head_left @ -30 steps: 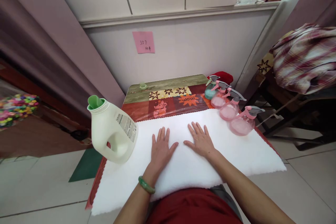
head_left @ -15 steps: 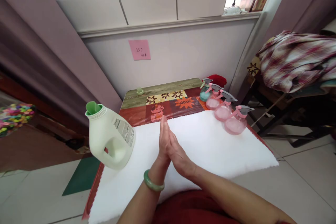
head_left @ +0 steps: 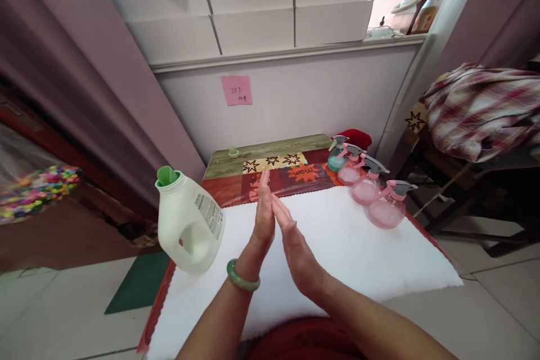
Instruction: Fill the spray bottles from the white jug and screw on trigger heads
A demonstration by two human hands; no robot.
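Note:
My left hand [head_left: 264, 215] and my right hand [head_left: 293, 242] are raised above the white padded cloth [head_left: 363, 247], palms facing each other, fingers stretched out, a small gap between them. Neither holds anything. A green bangle [head_left: 242, 277] sits on my left wrist. A white detergent jug [head_left: 189, 225] with an open green spout stands at the cloth's left edge, its green cap [head_left: 233, 152] lying at the table's far left. Several spray bottles stand in a row at the right: a teal bottle [head_left: 336, 158] farthest, a nearest pink bottle [head_left: 387, 208].
The small table [head_left: 270, 149] has a patterned red cover and stands against a wall with a pink sticky note [head_left: 236, 90]. A chair with a plaid garment [head_left: 481, 112] is at right. A green mat [head_left: 135, 284] lies on the tiled floor at left.
My hands lifted off the white cloth, pressed together palm to palm, and have now parted slightly. The view shifted a little.

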